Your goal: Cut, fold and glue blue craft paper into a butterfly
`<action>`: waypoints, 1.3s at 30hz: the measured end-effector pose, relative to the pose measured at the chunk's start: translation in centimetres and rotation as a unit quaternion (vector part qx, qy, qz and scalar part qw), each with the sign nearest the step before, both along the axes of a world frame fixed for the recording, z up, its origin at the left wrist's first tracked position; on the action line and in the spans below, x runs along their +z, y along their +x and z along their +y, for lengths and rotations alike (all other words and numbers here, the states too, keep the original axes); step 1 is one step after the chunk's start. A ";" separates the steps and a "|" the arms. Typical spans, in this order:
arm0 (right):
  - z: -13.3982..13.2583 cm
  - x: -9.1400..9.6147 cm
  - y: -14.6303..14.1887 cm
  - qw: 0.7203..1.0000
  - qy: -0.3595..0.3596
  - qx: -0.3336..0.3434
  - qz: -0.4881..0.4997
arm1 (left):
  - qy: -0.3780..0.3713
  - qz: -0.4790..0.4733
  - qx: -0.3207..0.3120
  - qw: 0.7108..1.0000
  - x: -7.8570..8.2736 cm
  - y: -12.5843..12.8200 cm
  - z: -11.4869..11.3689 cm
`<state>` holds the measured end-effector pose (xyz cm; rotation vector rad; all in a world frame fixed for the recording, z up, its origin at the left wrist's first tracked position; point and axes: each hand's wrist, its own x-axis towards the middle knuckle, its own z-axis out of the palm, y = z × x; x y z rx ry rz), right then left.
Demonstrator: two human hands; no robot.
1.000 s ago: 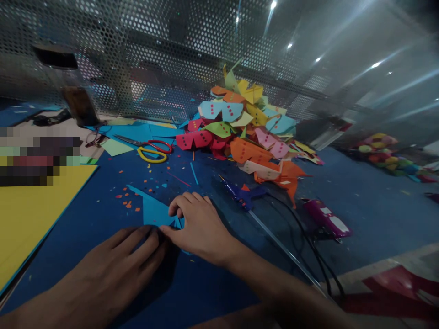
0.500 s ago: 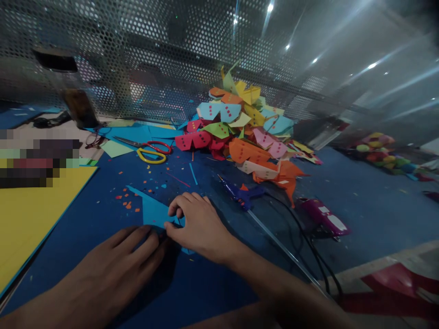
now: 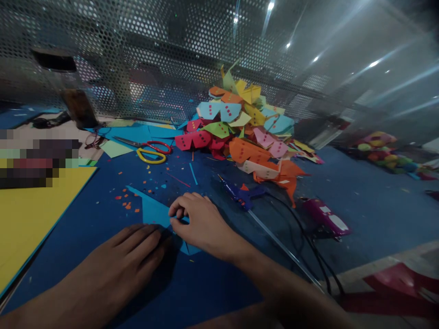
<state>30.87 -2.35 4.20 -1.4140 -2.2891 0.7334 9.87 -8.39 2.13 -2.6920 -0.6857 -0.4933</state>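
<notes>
A light blue folded paper (image 3: 152,211) lies on the dark blue table surface (image 3: 360,196) in front of me. My left hand (image 3: 126,258) rests flat on its near part with the fingers stretched out. My right hand (image 3: 200,224) sits on the paper's right edge, fingers curled and thumb pinched against the fold. Part of the paper is hidden under both hands.
A heap of coloured folded paper shapes (image 3: 247,132) stands behind. Red and yellow scissors (image 3: 151,151) lie at the back left, a blue glue gun (image 3: 242,194) and a purple one (image 3: 325,217) with cables to the right. A yellow sheet (image 3: 30,210) lies left. A perforated metal screen (image 3: 137,55) closes the back.
My right hand has slid slightly away along the paper's fold, uncovering a blue tip below it. My left hand has hardly moved.
</notes>
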 end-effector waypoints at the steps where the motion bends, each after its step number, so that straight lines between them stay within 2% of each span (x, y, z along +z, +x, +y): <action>1: 0.1 0.0 0.2 1.000 -0.006 0.007 0.006 | 0.001 0.006 -0.004 1.000 0.1 -0.1 0.0; 13: 0.8 -0.1 0.7 1.000 -0.010 0.029 0.007 | -0.001 0.018 -0.008 1.000 0.1 0.0 0.1; 20: 0.3 0.5 1.0 0.998 -0.009 0.061 -0.009 | 0.012 0.004 0.001 1.000 0.2 0.1 0.1; 30: 0.8 0.0 1.0 0.999 -0.003 0.047 0.002 | 0.007 0.006 0.001 1.000 0.1 0.0 0.1; 39: 0.8 0.0 1.0 0.999 0.006 0.054 0.004 | -0.030 0.008 0.014 0.999 -0.4 -0.1 -0.4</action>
